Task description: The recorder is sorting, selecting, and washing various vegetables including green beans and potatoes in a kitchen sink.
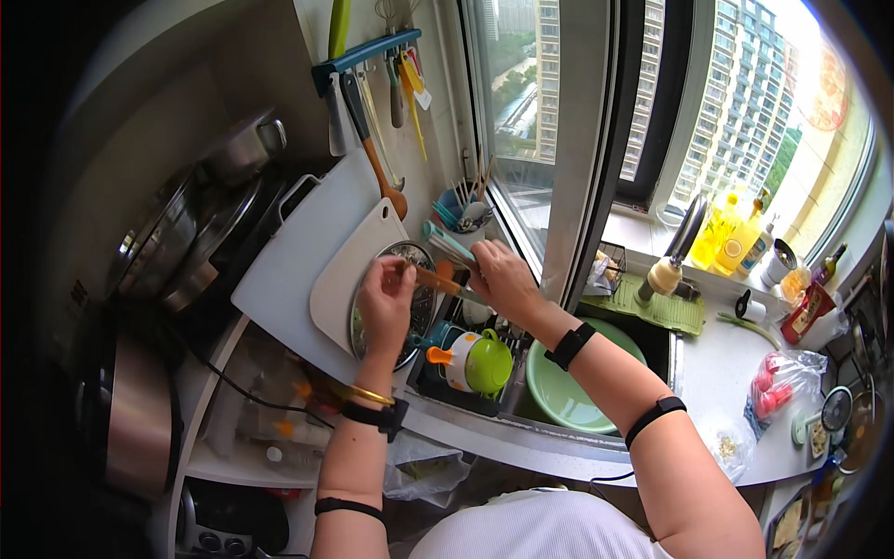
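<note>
My left hand (386,303) is pinched on a narrow orange item (430,278), too blurred to identify, in front of a perforated steel disc (366,324). Just to its right, my right hand (503,281) grips a light-teal-handled item (445,242), angled down toward my left hand. Behind them stand a white cutting board (340,279) and a larger pale board (279,270). Below my hands, a green-and-white container with an orange spout (487,365) sits in a black drying rack (438,391).
The sink holds a green basin (582,401); a faucet (663,277) rises behind it. Steel pots (237,149) are at left. Utensils (396,93) hang from a blue rail. An open window (512,84), yellow bottles (736,242) and bagged red items (773,391) are at right.
</note>
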The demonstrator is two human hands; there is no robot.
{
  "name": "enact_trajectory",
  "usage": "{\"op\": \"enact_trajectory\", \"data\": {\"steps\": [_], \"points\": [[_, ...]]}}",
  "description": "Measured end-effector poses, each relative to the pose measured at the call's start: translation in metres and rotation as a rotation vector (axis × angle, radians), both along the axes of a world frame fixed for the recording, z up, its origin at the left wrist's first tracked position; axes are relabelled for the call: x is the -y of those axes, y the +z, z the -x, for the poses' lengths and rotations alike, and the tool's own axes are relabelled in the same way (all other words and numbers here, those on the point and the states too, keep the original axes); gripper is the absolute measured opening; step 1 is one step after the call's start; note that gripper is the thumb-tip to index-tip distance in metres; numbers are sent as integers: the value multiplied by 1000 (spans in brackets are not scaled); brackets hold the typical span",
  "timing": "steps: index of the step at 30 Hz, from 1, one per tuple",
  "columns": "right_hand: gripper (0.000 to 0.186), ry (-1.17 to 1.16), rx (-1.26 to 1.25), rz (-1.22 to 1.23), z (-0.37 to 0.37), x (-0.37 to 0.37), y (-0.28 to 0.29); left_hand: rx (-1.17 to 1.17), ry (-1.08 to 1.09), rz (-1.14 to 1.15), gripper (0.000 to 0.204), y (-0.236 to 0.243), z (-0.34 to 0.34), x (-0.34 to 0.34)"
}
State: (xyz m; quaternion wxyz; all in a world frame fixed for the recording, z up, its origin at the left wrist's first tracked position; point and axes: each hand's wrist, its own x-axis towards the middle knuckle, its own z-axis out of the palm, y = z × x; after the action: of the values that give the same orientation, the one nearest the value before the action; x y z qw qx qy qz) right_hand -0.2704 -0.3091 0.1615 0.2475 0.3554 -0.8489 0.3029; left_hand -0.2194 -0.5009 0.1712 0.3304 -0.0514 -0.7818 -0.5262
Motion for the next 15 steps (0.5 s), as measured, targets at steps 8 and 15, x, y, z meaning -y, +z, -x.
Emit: {"op": "enact_trajectory", "data": {"steps": [8,15], "points": [[25,205,349,501,28,23,35,-95,55,199,16,90,41,-10],[26,263,427,772,62,60,56,-32,123,164,17,143,92,8]]}}
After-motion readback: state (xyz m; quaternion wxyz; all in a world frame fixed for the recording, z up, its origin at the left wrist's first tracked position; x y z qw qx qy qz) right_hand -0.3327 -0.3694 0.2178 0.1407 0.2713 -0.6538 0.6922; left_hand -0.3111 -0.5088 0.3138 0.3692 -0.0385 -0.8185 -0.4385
